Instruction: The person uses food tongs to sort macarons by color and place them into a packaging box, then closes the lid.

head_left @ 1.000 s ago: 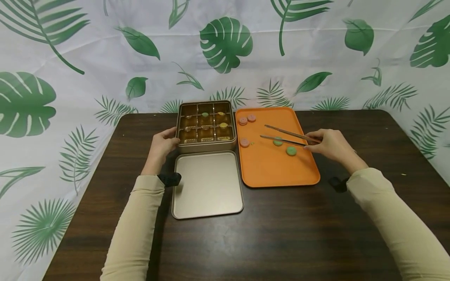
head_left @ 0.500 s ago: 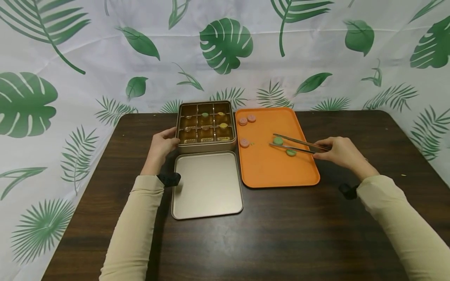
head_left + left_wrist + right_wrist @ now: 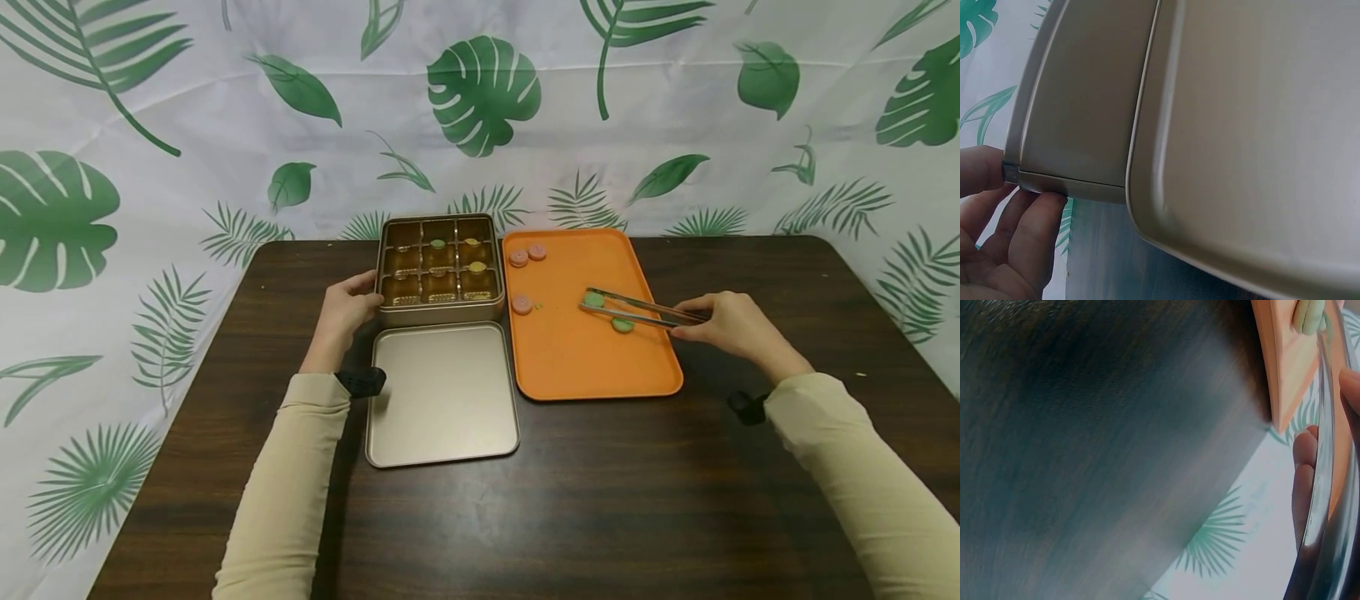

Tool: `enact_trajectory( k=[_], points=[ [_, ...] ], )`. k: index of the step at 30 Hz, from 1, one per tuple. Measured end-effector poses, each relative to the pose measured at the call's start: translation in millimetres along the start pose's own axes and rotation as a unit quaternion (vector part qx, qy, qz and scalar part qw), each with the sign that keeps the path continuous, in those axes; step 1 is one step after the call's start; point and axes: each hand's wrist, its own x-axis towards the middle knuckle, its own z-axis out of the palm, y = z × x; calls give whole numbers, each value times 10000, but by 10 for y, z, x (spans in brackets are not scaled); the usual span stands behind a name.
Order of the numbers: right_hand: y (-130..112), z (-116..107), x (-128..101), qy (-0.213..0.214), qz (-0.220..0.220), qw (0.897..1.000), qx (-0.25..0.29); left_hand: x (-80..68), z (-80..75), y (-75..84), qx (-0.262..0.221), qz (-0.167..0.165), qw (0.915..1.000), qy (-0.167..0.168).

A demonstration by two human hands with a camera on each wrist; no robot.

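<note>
Metal tongs [image 3: 637, 308] in the right hand [image 3: 731, 325] pinch a round green candy [image 3: 594, 299] on the flat orange tray [image 3: 592, 367]. Left hand [image 3: 341, 315] grips the gold tin box [image 3: 438, 312] at nine o'clock. Next, I think: lift gently, keep squeezing.

I count: one tin [image 3: 438, 312], nine compartments; one lid [image 3: 442, 396]; one tray [image 3: 592, 367]; one pair of tongs [image 3: 637, 310]; three pink discs [image 3: 518, 258]; two green discs [image 3: 622, 326] on tray; three discs in tin.
</note>
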Motion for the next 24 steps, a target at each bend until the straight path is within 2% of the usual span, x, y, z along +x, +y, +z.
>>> enact_trajectory(
  k=[9, 15, 19, 24],
  points=[
    [-9, 6, 5, 123, -130, 9998, -26, 11, -10, -21, -29, 38, 10000, -21],
    [-35, -23, 0, 299, -67, 9995, 99, 21, -4, -37, 36, 70, 10000, 8],
    [-104, -55, 8, 520, -4, 9984, 199, 30, -2, -43, 32, 102, 9999, 4],
    [-240, -104, 28, 905, -162, 9954, 253, 41, -6, -59, 37, 70, 10000, 5]
  ],
)
